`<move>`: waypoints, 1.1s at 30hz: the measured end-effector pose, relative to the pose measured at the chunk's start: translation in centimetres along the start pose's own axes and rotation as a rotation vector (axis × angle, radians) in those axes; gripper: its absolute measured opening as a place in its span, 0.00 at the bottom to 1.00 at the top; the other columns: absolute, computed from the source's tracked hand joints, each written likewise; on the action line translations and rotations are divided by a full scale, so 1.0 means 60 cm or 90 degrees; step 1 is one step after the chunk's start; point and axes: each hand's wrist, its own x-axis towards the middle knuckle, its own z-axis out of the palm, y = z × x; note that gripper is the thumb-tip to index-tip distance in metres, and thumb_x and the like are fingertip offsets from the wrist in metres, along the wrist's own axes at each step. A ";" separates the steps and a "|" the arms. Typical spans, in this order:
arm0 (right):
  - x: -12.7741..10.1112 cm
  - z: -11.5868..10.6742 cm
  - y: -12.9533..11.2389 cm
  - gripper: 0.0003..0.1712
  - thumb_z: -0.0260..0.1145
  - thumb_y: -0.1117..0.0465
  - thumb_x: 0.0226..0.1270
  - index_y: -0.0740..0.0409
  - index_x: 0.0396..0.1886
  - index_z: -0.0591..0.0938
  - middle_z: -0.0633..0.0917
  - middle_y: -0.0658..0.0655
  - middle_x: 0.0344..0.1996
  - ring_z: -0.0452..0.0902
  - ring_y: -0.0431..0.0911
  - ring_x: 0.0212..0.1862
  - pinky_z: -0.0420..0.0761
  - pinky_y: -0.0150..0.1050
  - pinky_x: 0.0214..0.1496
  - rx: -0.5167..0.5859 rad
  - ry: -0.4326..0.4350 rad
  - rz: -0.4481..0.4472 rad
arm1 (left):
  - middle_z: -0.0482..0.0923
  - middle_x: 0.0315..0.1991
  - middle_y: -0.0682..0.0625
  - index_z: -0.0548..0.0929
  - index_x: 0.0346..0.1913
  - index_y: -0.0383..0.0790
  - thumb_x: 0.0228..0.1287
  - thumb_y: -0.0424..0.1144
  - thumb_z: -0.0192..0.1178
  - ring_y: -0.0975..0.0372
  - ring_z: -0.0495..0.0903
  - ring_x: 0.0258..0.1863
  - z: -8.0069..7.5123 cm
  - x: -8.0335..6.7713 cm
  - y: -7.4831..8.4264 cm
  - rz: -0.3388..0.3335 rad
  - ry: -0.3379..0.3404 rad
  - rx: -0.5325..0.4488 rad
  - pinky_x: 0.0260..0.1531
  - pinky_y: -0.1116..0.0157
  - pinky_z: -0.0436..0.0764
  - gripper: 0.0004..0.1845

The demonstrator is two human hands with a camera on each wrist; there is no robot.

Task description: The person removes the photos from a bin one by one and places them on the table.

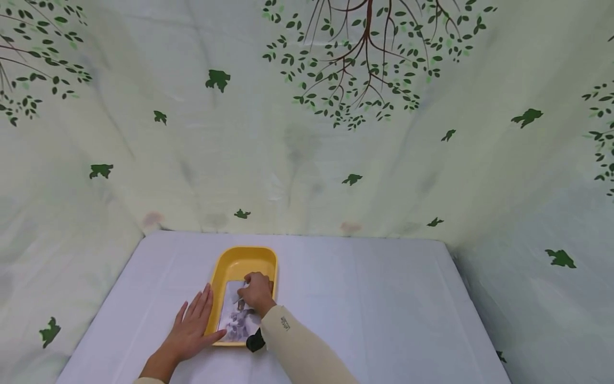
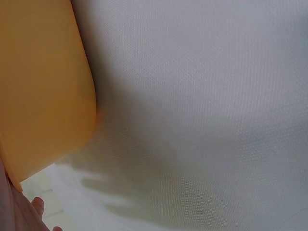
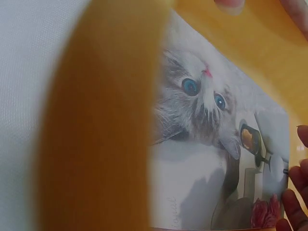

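Note:
A yellow tray (image 1: 247, 260) stands on the cloth-covered table. In it lies a flat notebook-like item (image 1: 233, 320) with a printed cover; the right wrist view shows a blue-eyed kitten (image 3: 202, 96) on that cover. My left hand (image 1: 190, 325) rests along the tray's left rim, fingers straight and thumb across the near left corner. My right hand (image 1: 258, 292) reaches over the tray from the right. Its fingers (image 3: 294, 204) are curled at the cover's far edge and appear to pinch it. Part of the cover is hidden by this hand and the tray wall.
White cloth covers the table (image 1: 364, 298), which meets pale hangings (image 1: 288, 160) with leaf prints on several sides. A black wrist device (image 1: 256, 340) sits by the tray's near right corner. The tray's outer wall (image 2: 43, 86) fills the left wrist view's left side.

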 end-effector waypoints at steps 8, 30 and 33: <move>-0.001 0.001 -0.002 0.18 0.74 0.55 0.55 0.54 0.46 0.86 0.84 0.47 0.38 0.72 0.46 0.44 0.73 0.43 0.53 -0.022 -0.001 -0.011 | 0.41 0.76 0.36 0.47 0.73 0.25 0.56 0.64 0.61 0.39 0.43 0.72 0.002 -0.004 -0.003 0.007 0.017 0.012 0.66 0.36 0.41 0.58; -0.004 -0.010 -0.004 0.18 0.72 0.61 0.56 0.51 0.48 0.84 0.76 0.39 0.25 0.70 0.38 0.36 0.64 0.39 0.51 0.012 0.028 -0.095 | 0.39 0.76 0.36 0.47 0.73 0.25 0.56 0.63 0.61 0.38 0.41 0.72 -0.002 -0.002 0.002 0.001 -0.002 0.008 0.66 0.36 0.39 0.58; -0.006 -0.013 -0.006 0.17 0.71 0.63 0.56 0.51 0.47 0.84 0.76 0.39 0.25 0.70 0.38 0.36 0.62 0.39 0.49 -0.006 0.041 -0.119 | 0.39 0.76 0.37 0.46 0.73 0.25 0.56 0.63 0.60 0.38 0.41 0.72 -0.001 -0.002 0.001 0.001 0.001 0.011 0.66 0.36 0.39 0.58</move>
